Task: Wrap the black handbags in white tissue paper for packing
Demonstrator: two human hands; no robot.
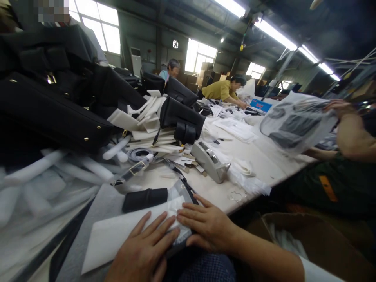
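My left hand [147, 244] lies with fingers spread on a white foam sheet [114, 231]. Beside it, my right hand [205, 221] rests flat, its fingers stretched over clear plastic [178, 205] at the sheet's right end. Under both is a grey and black bag [107, 201], partly hidden by the sheet and my hands. A rolled black piece [145, 199] with a band around it lies just above the sheet. Past my fingertips, a dark strap [182, 178] runs up from the bag.
A grey tape dispenser [210, 160] stands ahead. Black bags [49, 105] pile up at left, with white foam tubes [96, 166] below. At right, a co-worker's hands hold a bag in clear plastic [299, 121]. A cardboard box [317, 243] sits below the table edge.
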